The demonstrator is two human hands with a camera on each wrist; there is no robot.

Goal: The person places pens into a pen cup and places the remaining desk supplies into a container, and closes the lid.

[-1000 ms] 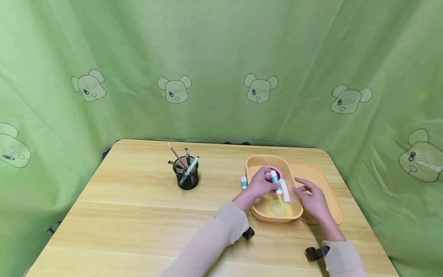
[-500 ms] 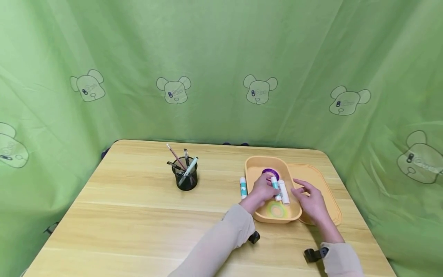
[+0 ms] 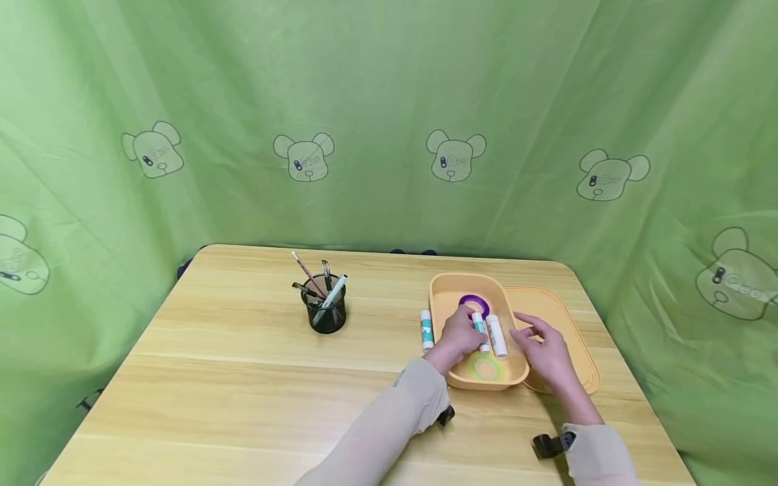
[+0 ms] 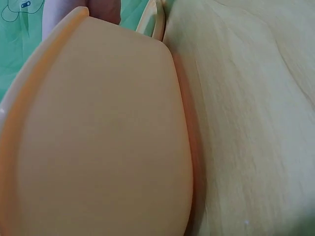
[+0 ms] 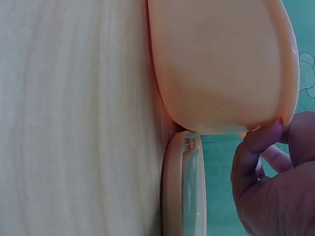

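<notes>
My left hand reaches into the orange plastic box and pinches a teal and white glue stick low over its floor. Right beside it in the box lies a white tube. A purple ring, like a roll of tape, sits at the far end, and a yellow-green ring at the near end. With curled fingers my right hand holds the box's right rim; the right wrist view shows the thumb and fingers at that rim. The left wrist view shows mainly the box's outer wall.
Another teal and white glue stick lies on the table just left of the box. Under the box's right side rests a flat orange lid. A black mesh pen cup with a pencil and pens stands farther left on the wooden table.
My left hand has lowered the glue stick toward the box floor, beside the white tube, and more of the purple ring shows. My right hand has stayed at the rim.
</notes>
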